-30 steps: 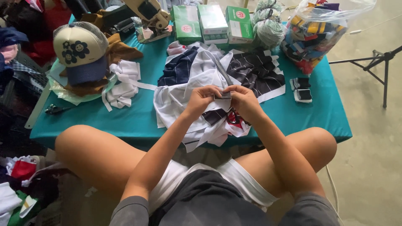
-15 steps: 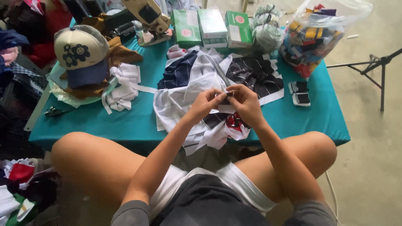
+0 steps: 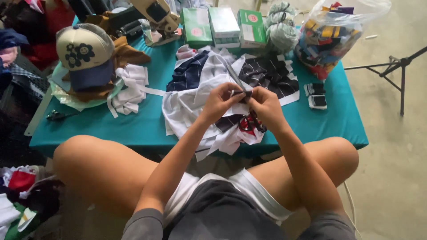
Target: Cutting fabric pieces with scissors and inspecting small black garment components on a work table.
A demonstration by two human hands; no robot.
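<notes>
Dark striped cloth strip [image 3: 241,93] is pinched between my left hand [image 3: 219,101] and right hand [image 3: 266,106], fingertips closed together on it above the white fabric pile [image 3: 187,104]. Red-handled scissors [image 3: 249,124] lie just below my right hand; I judge I'm folding, needing steady tension.

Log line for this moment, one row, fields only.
left hand: pinching small dark fabric piece | right hand: pinching same piece | below: striped fabric pile, red-handled scissors | surface: teal table
</notes>
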